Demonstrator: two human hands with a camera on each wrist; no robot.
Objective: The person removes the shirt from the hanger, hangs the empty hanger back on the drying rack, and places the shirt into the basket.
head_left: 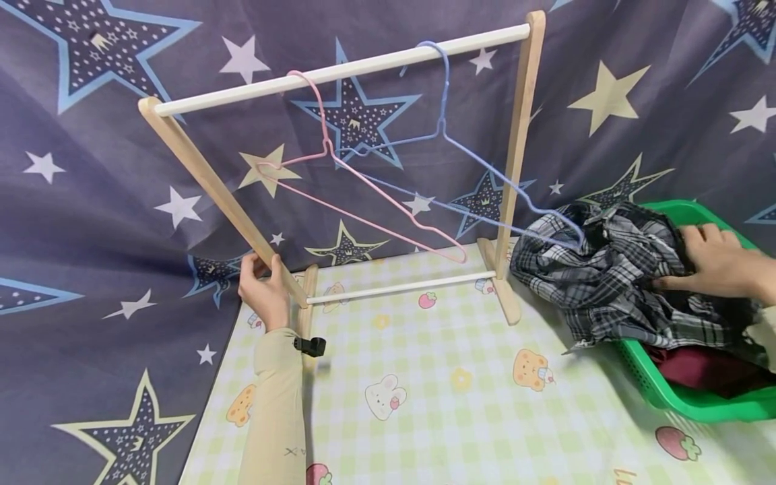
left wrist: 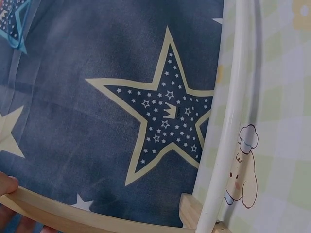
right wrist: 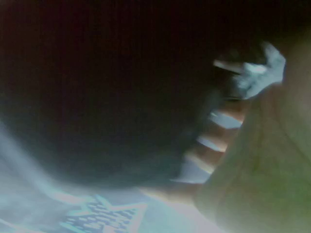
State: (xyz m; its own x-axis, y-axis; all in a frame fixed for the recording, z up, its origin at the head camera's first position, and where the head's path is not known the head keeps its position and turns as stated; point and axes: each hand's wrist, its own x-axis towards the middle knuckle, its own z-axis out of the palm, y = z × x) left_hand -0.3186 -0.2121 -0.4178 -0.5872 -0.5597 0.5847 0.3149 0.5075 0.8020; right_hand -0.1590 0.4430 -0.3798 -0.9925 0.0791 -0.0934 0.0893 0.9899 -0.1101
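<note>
My left hand (head_left: 265,293) grips the left wooden post of a small clothes rack (head_left: 209,178), low down, with thumb and fingers on either side of it. At the right, my right hand (head_left: 721,263) holds a bunched black-and-grey plaid shirt (head_left: 612,269) that drapes over the near left side of a green basket (head_left: 661,397). A pink hanger (head_left: 388,190) and a blue hanger (head_left: 485,164) hang from the rack's white top bar (head_left: 364,66). The blue hanger's right end overlaps the shirt in the head view. Dark fabric fills most of the right wrist view.
Dark red cloth (head_left: 709,370) lies in the basket under the shirt. The rack stands on a green checked tablecloth (head_left: 412,357), joined low by a white crossbar (head_left: 400,288). A blue star-patterned curtain (head_left: 109,222) hangs close behind it.
</note>
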